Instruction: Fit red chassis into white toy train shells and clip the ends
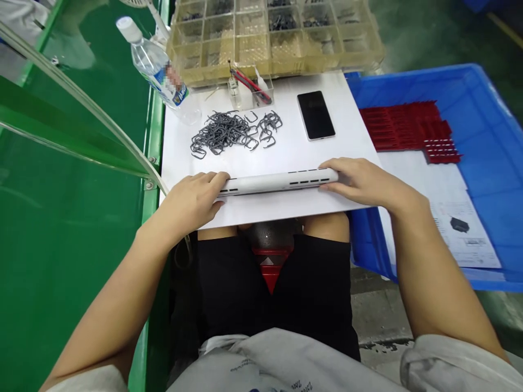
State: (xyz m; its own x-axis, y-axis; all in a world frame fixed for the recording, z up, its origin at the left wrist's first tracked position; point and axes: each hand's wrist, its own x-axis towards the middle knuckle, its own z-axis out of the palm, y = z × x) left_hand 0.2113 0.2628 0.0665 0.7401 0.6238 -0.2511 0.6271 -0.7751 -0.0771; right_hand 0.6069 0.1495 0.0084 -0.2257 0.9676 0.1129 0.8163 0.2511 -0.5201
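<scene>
left hand [192,200] and right hand [359,182] grip a white slotted bar [278,182] on a white board [286,212]

both hands are closed on the bar, the left curled over one end and the right wrapped around the other, and the bar lies crosswise along the board's near edge, at six o'clock from the person. a loose heap of grey metal clips [223,133] sits at twelve o'clock, with plenty not yet fitted to anything; whether any clip already sits in the bar's slots is too small to tell. a black phone [316,115] lies at one o'clock, a plastic parts box [245,76] stands at twelve, past the clips, and rows of red parts [404,128] rest in a blue crate [490,71] at two o'clock.
</scene>
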